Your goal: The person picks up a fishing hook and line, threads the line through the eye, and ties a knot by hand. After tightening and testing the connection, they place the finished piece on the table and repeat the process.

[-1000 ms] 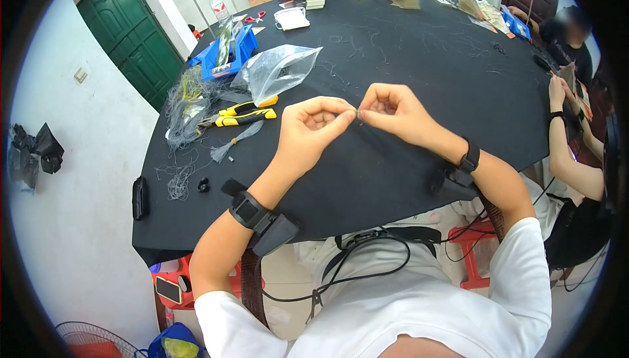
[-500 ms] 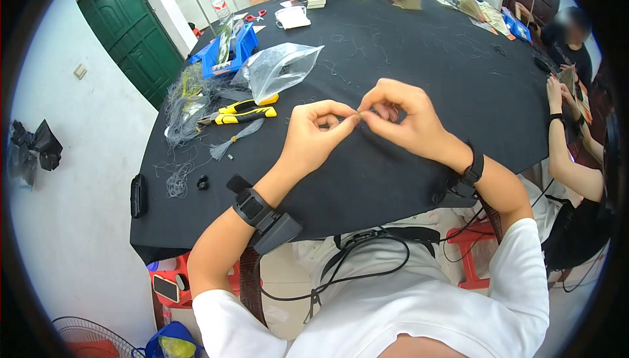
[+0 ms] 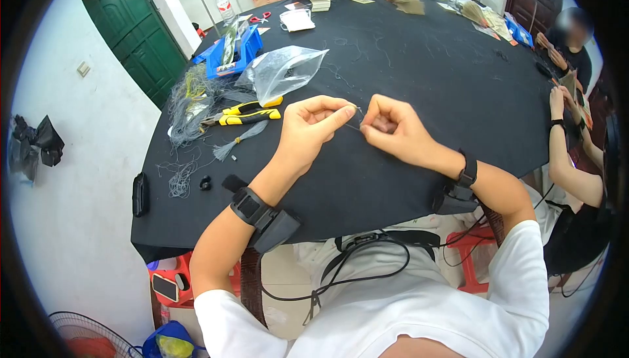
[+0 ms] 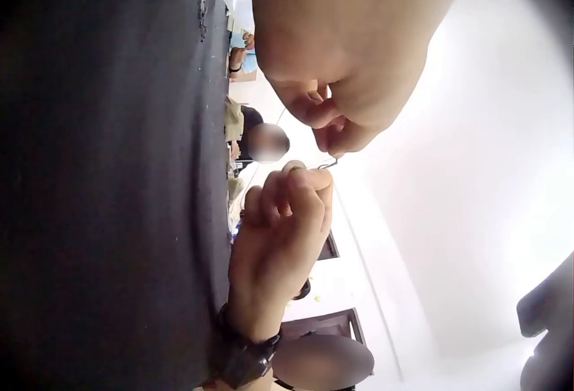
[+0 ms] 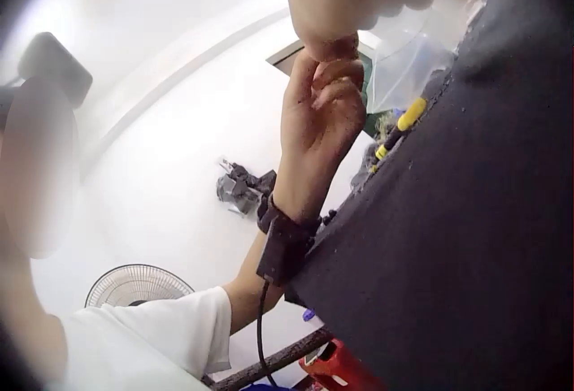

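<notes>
Over the near part of the table, my left hand (image 3: 306, 129) pinches a tiny dark hook-shaped piece (image 4: 330, 164) between thumb and forefinger. My right hand (image 3: 403, 132) faces it a short gap away, thumb and forefinger pinching a thin line (image 3: 354, 127). In the left wrist view, the little piece sticks out between the two sets of fingertips. Most of it is hidden by the fingers. Left of my left hand lie yellow-and-black pliers (image 3: 249, 117) and a tied bundle of grey line (image 3: 241, 140).
A clear plastic bag (image 3: 288, 73) and a blue bin (image 3: 236, 53) lie beyond the pliers, beside a tangle of grey line (image 3: 187, 112). A black case (image 3: 140, 194) rests at the table's left edge. Other people sit along the far and right sides of the black-covered table (image 3: 445, 83).
My hands were fingertip to fingertip earlier; now a small gap has opened between them. The right hand has shifted slightly right and down, and the thin line shows at its fingertips.
</notes>
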`<state>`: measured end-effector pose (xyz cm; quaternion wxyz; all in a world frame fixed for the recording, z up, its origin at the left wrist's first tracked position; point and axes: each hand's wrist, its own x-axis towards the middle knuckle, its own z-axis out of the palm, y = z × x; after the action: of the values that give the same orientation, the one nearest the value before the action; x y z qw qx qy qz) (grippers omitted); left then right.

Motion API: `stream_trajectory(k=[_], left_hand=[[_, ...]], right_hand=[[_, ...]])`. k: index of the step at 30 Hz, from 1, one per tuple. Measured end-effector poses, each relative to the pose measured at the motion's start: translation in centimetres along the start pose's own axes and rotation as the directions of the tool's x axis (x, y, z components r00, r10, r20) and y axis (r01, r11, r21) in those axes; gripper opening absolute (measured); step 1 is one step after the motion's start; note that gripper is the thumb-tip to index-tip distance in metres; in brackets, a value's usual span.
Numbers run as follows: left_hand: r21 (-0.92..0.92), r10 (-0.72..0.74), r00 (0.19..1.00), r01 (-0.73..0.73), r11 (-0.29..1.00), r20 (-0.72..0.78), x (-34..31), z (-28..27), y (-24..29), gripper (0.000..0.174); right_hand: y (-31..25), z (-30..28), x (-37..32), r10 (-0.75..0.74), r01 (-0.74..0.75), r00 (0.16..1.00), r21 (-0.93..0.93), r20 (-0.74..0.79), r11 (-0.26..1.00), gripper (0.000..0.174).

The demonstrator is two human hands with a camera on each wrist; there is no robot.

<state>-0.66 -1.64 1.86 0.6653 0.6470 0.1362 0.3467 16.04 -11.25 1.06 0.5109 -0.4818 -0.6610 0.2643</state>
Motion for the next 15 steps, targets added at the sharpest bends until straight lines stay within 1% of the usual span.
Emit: stream_trajectory(k=[4,7,8,10,13,15], left_hand=[[0.016,-0.002,0.999,0.003,1.000,-0.041,0.1,0.1,-0.9,0.013],[0.054,-0.012,1.000,0.012,0.998,-0.003,-0.1,0.2,-0.6,0.012],[0.027,0.043,0.999,-0.043,0.999,0.008,0.0,0.4,-0.9,0.012],[-0.030,0.153,0.988,-0.153,0.988,0.026,0.3,0.8,-1.9,0.012],[0.115,0.074,0.991,-0.086,0.990,0.108,0.1,0.8,-1.5,0.013],[0.105,0.065,0.988,-0.080,0.991,0.142,-0.1,0.9,-1.3,0.013]], right_hand=[[-0.5,0.8,-0.4,-0.153,0.150,0.988,-0.138,-0.011,0.979,0.010],[-1.7,0.5,-0.4,-0.267,0.251,0.963,-0.222,-0.047,0.942,0.008],[-2.0,0.4,-0.3,-0.309,0.286,0.949,-0.246,-0.060,0.926,0.008],[-2.5,-0.1,-0.1,-0.321,0.291,0.944,-0.267,-0.078,0.919,0.007],[-2.4,-0.8,0.3,-0.334,0.289,0.936,-0.303,-0.108,0.908,0.007],[-2.0,-1.4,0.8,-0.348,0.292,0.930,-0.343,-0.115,0.893,0.007]])
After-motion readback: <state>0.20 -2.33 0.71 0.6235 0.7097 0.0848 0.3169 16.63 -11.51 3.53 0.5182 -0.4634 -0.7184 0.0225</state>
